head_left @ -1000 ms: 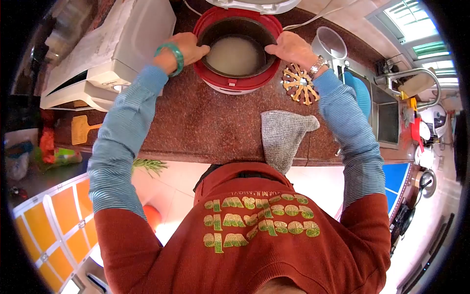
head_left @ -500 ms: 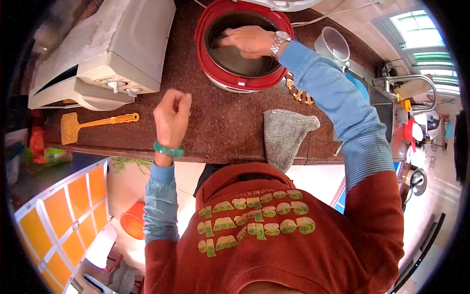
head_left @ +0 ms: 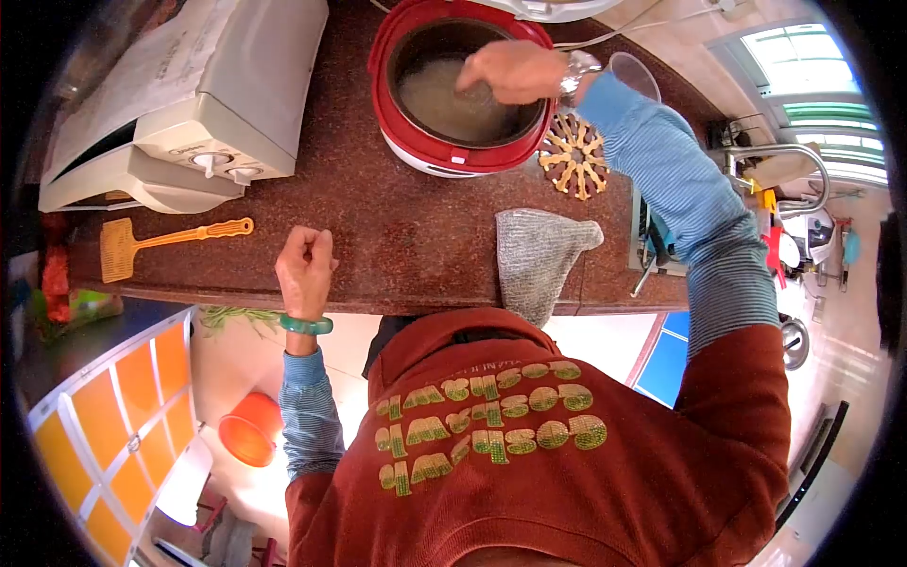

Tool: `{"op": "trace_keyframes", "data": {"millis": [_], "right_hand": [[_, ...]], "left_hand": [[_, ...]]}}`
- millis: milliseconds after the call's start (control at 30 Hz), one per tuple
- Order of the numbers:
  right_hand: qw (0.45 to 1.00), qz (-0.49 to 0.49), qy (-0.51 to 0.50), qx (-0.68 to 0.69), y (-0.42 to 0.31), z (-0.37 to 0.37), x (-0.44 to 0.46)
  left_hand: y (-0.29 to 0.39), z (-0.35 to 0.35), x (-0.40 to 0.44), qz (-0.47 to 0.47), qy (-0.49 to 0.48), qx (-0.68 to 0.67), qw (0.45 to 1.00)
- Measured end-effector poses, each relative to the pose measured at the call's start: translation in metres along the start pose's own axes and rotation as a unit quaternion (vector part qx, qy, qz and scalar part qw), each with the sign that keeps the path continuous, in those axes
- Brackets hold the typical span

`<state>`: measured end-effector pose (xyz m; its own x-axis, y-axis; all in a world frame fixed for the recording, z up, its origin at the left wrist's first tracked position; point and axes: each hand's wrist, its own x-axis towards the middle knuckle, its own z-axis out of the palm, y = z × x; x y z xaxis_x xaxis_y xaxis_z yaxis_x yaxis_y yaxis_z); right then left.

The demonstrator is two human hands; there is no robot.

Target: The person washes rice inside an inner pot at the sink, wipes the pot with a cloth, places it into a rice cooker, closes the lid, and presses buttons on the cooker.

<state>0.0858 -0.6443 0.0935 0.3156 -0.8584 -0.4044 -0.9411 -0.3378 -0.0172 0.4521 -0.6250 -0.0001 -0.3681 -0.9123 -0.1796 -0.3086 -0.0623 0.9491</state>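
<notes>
A red and white rice cooker [head_left: 406, 142] stands at the top centre with its lid raised; its dark inner pot [head_left: 425, 52] holds cloudy water. Over the pot is my right hand [head_left: 518, 73], its fingers bent down at the water; whether they hold anything is hidden. On that wrist sits a metal watch. My left hand [head_left: 306, 272], with a green bangle, hovers near the front edge of the counter, fingers curled and nothing visible in them. A grey cloth [head_left: 540, 260] lies between the cooker and my body. Right of the cooker is a round patterned trivet [head_left: 574, 156].
A cream toaster oven [head_left: 227, 123] stands at the left, with an orange fly swatter [head_left: 179, 236] in front of it. At the right are a clear plastic container [head_left: 635, 74], a sink faucet [head_left: 789, 149] and utensils. An orange bucket [head_left: 251, 430] stands on the floor.
Both hands have left the pot's rim. My left hand came back toward the counter's front edge; my right hand went into the pot, then lifted slightly and shifted right.
</notes>
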Motion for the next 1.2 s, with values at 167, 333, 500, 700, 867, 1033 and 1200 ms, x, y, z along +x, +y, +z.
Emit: {"op": "trace_keyframes", "data": {"millis": [167,333,500,700,867,1033,1200], "right_hand": [[0.980,0.031,0.188,0.055,-0.006,-0.025,-0.018],[0.980,-0.037,0.167,0.103,-0.013,-0.017,-0.026],[0.933,0.109,0.288,0.188,-0.013,-0.006,-0.034],[0.895,0.214,0.346,0.184,-0.001,0.020,-0.047],[0.868,0.256,0.390,0.170,-0.003,0.026,-0.045],[0.707,0.201,0.214,0.643,-0.038,-0.012,-0.060],[0.868,0.211,0.376,0.248,-0.019,0.010,-0.052]], "left_hand": [[0.007,0.003,0.003,0.010,-0.001,-0.011,1.000],[0.041,0.014,0.021,0.032,-0.011,-0.021,0.999],[0.094,0.038,0.067,0.233,0.057,0.105,0.965],[0.134,0.067,0.118,0.237,0.042,0.316,0.918],[0.143,0.077,0.133,0.214,-0.026,0.421,0.881],[0.145,0.077,0.138,0.203,-0.041,0.450,0.869],[0.148,0.079,0.140,0.202,-0.037,0.461,0.863]]}}
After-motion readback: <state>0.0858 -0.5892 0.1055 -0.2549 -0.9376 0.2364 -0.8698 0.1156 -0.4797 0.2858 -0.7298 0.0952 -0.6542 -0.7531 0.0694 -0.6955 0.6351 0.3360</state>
